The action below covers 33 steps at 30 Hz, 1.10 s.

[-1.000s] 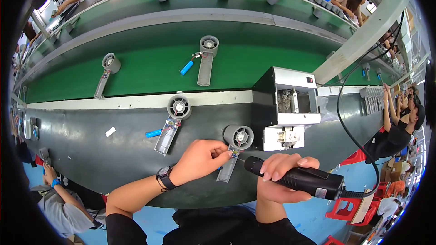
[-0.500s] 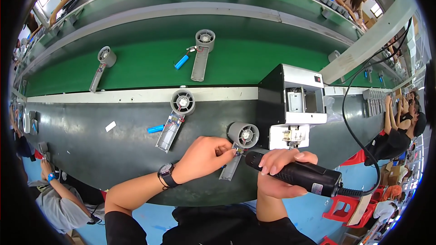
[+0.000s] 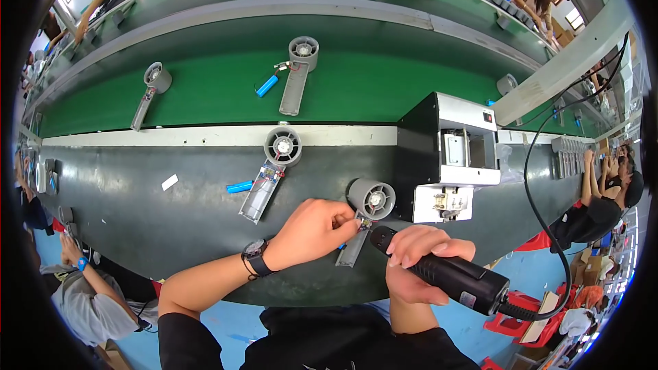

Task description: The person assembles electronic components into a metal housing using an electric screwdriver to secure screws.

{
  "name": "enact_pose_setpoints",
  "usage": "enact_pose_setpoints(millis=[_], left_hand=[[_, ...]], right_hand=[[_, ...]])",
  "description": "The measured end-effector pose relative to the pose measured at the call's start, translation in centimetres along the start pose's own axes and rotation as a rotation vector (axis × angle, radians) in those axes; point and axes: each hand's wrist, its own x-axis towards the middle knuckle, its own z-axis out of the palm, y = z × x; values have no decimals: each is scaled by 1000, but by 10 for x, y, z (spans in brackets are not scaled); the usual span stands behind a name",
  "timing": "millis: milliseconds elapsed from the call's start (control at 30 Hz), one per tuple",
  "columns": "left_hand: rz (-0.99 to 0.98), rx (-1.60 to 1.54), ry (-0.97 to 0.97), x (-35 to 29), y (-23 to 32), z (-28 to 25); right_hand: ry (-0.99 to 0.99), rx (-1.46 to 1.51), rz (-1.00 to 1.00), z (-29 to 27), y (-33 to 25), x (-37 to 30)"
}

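Here, left fingers: the bare left hand has thumb and forefinger drawn close together over the small circuit board of the nearest unit; whether they pinch anything is hidden.
Right fingers: the bare right hand is wrapped around a black cylindrical electric screwdriver, its nose pointing left toward the board; contact at the tip cannot be made out.
Nearest fan unit: a grey plastic round fan housing with a trough-shaped handle lies on the dark desk just ahead of the hands, handle toward the person.
Left wrist: a black wristwatch.
Screwdriver cable: a black cord loops up from the tool's rear.
Right of the unit: a black-and-white boxy machine stands near the housing.
Second fan unit: a similar grey fan unit lies farther left on the desk, a blue cylindrical cell beside its handle.
Green belt: beyond the desk, the green conveyor belt carries more grey fan units.
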Motion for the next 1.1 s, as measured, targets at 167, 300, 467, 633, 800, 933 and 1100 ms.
enact_pose_setpoints(millis=[167,300,467,633,800,933,1100], left_hand=[[6,-30,-2,0,-4,0],[19,-64,-7,-5,-9,-5],[158,23,111,-16,45,-66],[196,187,687,12,11,-191],[103,125,827,32,-82,-264],[295,970,1260,36,-72,-242],[476,840,874,64,-32,-203]], right_hand=[[-26,15,10,-1,2,-2],[-1,55,18,4,-13,4],[251,144,-113,4,-58,33],[220,189,34,-22,-53,24],[249,219,65,-23,-48,10],[386,115,140,-22,-47,5],[365,138,178,-15,-46,5]])
